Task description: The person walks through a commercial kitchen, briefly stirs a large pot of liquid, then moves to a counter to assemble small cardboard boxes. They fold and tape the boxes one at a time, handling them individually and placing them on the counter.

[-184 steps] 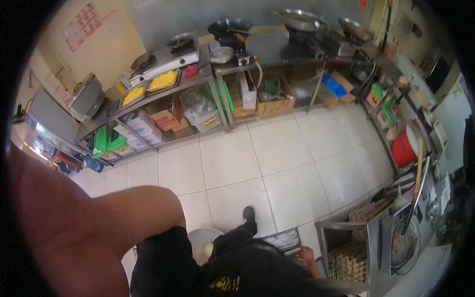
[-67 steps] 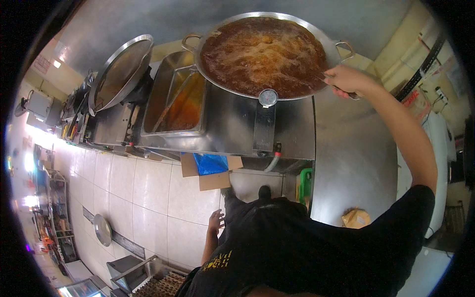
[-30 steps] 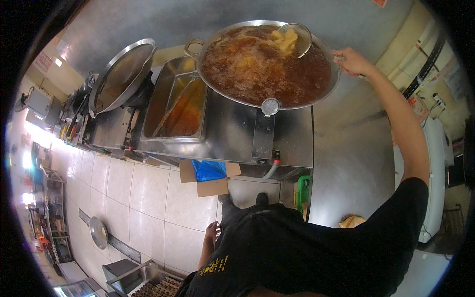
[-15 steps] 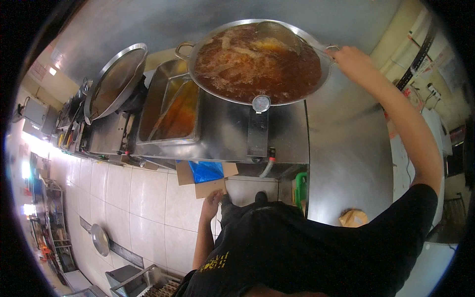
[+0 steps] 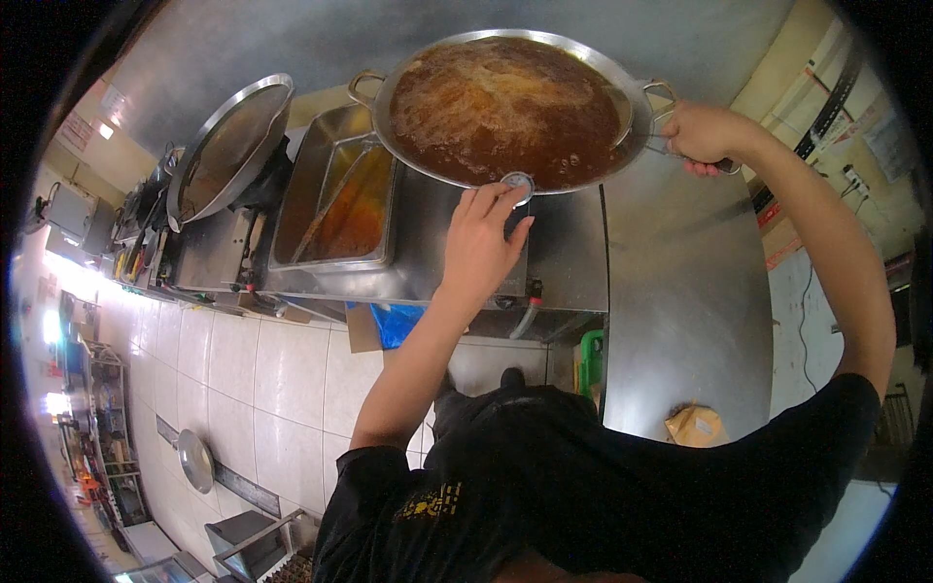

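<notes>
A wide steel pan (image 5: 641, 102) with two loop handles holds bubbling reddish-brown liquid (image 5: 505, 117). On its near rim sits a round dial thermometer (image 5: 523, 187). My left hand (image 5: 484, 233) reaches over the counter, fingers closed about the dial's left side. At the pan's right loop handle, my right hand (image 5: 705, 133) is closed round the long handle (image 5: 727, 166) of a skimmer. The skimmer's head is not clearly visible now; it seems to be under the foaming liquid.
Left of the pan stands a rectangular steel tray (image 5: 330, 264) with orange-brown liquid and a thin rod. Beyond it, a second wide pan (image 5: 228, 146) is tilted. A steel counter (image 5: 680, 321) with a brown packet (image 5: 695, 426) lies right. An opened carton (image 5: 363, 328) sits below.
My left hand has risen from beside the carton to the thermometer. My right hand has shifted down and right, and the skimmer's head no longer shows at the pan's far side.
</notes>
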Available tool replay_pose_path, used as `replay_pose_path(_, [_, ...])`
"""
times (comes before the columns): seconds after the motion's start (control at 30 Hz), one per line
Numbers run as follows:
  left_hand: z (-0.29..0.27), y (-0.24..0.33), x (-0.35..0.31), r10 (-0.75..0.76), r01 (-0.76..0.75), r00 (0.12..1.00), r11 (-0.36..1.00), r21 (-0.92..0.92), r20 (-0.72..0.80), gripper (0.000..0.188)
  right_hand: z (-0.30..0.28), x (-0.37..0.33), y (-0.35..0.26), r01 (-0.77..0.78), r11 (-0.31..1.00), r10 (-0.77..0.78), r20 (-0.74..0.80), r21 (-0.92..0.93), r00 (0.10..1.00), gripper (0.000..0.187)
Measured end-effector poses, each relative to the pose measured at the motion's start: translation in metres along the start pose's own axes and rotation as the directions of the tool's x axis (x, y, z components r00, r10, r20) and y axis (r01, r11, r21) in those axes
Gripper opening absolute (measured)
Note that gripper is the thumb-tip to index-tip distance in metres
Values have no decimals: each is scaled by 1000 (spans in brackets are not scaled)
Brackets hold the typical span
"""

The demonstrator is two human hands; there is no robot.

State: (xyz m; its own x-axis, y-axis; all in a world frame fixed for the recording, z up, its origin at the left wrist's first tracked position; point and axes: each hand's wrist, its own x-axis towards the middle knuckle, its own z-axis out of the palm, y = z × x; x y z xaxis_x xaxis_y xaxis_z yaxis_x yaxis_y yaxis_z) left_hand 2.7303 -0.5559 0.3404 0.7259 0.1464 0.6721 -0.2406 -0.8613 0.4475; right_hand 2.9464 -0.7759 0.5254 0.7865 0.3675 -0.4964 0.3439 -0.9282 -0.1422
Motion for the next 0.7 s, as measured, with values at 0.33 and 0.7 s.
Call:
replay_pose_path(0.33, [22,11,-14,53,-54,995,998,10,80,44,59,71,0,97,781,-207,109,616,972,16])
replay_pose_path(0.7, [19,12,-25,25,-28,997,999,44,79,42,64,122,-34,190,562,-257,-48,805,965,15])
